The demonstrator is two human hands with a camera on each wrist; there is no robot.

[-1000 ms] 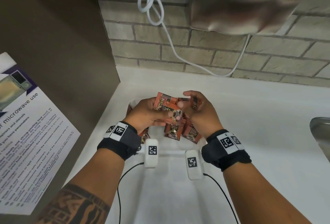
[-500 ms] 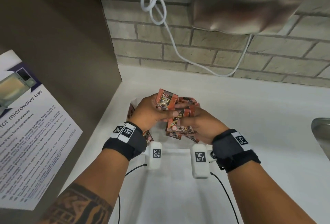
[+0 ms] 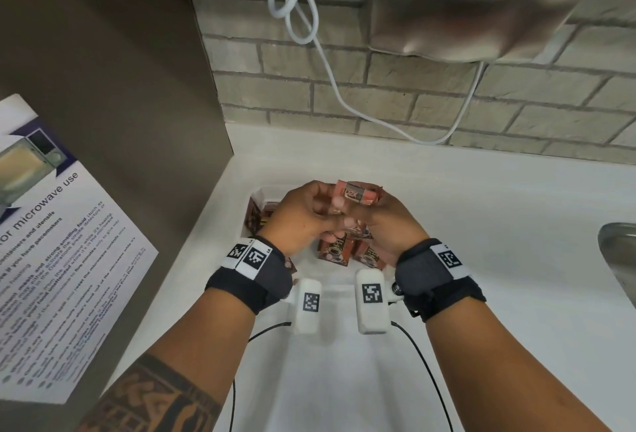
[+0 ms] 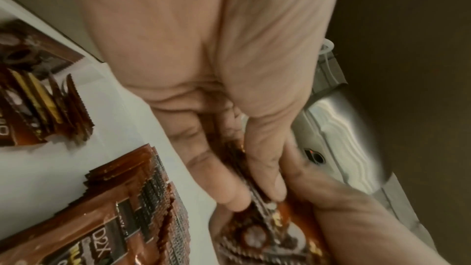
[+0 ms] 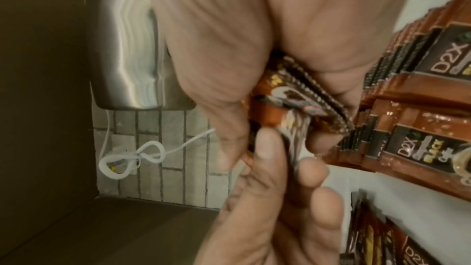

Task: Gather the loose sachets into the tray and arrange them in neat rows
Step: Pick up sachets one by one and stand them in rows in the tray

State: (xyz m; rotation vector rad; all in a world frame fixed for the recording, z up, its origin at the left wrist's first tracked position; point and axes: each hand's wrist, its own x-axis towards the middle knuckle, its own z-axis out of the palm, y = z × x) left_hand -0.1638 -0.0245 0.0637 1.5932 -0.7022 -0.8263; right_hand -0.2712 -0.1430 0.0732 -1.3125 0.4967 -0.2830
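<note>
Now both my hands, left hand (image 3: pixel 303 215) and right hand (image 3: pixel 385 221), clamp a sachet bundle (image 3: pixel 358 192) over the tray (image 3: pixel 261 191); next, I judge, squaring and slotting it into a row.

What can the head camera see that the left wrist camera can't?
Only the head view shows the microwave notice, the looped white cable, both wristbands and a sink edge. Only the left wrist view shows the zigzag edges of the stacked sachets standing in rows. Both show the left hand and right hand together holding a small bunch of sachets, and the steel hand dryer.
</note>
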